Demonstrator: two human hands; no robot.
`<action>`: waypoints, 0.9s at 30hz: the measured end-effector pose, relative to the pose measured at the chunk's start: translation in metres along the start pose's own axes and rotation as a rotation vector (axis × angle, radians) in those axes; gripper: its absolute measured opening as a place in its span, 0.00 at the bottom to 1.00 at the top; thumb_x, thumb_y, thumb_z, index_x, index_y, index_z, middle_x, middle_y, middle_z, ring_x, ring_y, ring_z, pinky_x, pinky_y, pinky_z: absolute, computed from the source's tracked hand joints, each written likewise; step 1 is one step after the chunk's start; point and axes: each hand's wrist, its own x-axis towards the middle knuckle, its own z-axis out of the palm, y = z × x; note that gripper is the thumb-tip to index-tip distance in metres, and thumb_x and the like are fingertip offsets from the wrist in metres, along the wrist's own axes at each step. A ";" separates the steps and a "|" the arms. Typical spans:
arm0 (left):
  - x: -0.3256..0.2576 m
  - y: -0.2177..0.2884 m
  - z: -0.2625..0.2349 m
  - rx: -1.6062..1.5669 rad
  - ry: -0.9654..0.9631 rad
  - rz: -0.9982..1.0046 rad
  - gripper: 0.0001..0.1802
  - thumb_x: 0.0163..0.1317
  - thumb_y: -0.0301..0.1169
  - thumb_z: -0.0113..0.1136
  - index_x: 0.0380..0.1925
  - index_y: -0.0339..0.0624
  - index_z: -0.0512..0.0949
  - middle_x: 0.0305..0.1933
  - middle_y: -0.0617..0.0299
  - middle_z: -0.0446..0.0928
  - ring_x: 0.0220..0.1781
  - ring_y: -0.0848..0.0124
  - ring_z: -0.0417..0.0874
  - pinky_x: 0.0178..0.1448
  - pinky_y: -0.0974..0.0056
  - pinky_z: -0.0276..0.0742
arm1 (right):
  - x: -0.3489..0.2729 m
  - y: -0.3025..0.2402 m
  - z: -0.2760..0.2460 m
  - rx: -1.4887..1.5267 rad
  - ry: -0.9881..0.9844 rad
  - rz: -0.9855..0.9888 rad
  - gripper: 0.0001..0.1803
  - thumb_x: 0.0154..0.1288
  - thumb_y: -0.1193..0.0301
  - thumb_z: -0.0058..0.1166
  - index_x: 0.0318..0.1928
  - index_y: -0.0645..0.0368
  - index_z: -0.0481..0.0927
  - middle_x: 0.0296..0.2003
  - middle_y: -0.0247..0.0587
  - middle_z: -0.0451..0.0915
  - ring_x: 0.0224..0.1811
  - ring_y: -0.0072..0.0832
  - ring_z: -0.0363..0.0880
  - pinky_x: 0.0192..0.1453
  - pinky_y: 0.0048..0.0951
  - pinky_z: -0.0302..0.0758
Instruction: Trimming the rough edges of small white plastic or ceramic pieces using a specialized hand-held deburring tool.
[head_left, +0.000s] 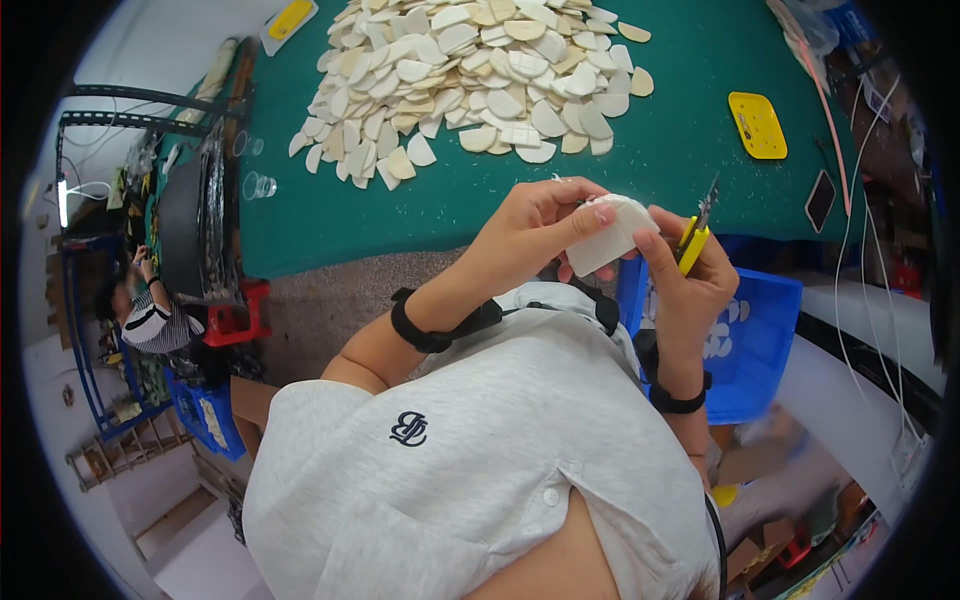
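White pad (pixel 612 240), one: before the torso, near the desk (pixel 400 222) edge; pinched by the left hand (pixel 535 228), its edge touched by the right hand (pixel 700 283). Yellow-handled snips (pixel 691 252): gripped in the right hand, blades outward, seemingly leaving fingertips free. Similar pads (pixel 470 85): heaped on the desk, presumably for easy reach.
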 end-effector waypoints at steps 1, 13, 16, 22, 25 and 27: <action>0.000 0.001 0.000 0.007 0.001 0.011 0.20 0.67 0.41 0.55 0.47 0.34 0.75 0.35 0.57 0.81 0.31 0.75 0.85 0.22 0.78 0.71 | 0.000 0.001 0.000 -0.012 0.015 -0.027 0.12 0.54 0.78 0.67 0.41 0.64 0.83 0.26 0.28 0.78 0.24 0.10 0.73 0.26 0.11 0.65; 0.006 -0.003 0.002 0.150 0.069 0.086 0.21 0.68 0.44 0.52 0.42 0.35 0.78 0.30 0.59 0.82 0.25 0.78 0.82 0.22 0.76 0.70 | 0.004 0.006 0.002 -0.051 0.085 -0.094 0.07 0.54 0.79 0.66 0.36 0.64 0.84 0.26 0.27 0.78 0.25 0.08 0.67 0.28 0.12 0.63; 0.020 -0.010 -0.015 0.497 0.004 -0.044 0.17 0.70 0.38 0.48 0.40 0.36 0.80 0.31 0.62 0.82 0.24 0.79 0.78 0.28 0.73 0.71 | 0.006 0.027 -0.012 -0.159 0.114 -0.075 0.07 0.56 0.78 0.64 0.37 0.65 0.84 0.25 0.26 0.78 0.26 0.09 0.67 0.29 0.13 0.64; 0.033 -0.096 -0.111 0.998 0.262 0.097 0.16 0.60 0.27 0.50 0.48 0.39 0.75 0.36 0.56 0.79 0.31 0.62 0.78 0.41 0.62 0.74 | -0.015 0.098 -0.100 -0.857 0.172 0.031 0.10 0.59 0.70 0.62 0.38 0.63 0.82 0.22 0.38 0.77 0.23 0.18 0.70 0.29 0.23 0.68; 0.029 -0.134 -0.174 1.143 0.538 0.237 0.21 0.54 0.25 0.51 0.51 0.39 0.73 0.48 0.48 0.73 0.45 0.52 0.77 0.49 0.56 0.74 | -0.038 0.118 -0.137 -1.081 0.169 0.172 0.11 0.59 0.70 0.62 0.39 0.63 0.82 0.23 0.41 0.78 0.23 0.22 0.71 0.29 0.26 0.69; 0.029 -0.143 -0.218 1.341 0.677 0.127 0.23 0.53 0.28 0.55 0.51 0.39 0.73 0.54 0.46 0.69 0.52 0.50 0.72 0.53 0.52 0.72 | -0.047 0.122 -0.148 -1.049 0.210 0.246 0.11 0.59 0.70 0.62 0.40 0.64 0.81 0.24 0.41 0.79 0.23 0.23 0.71 0.29 0.26 0.69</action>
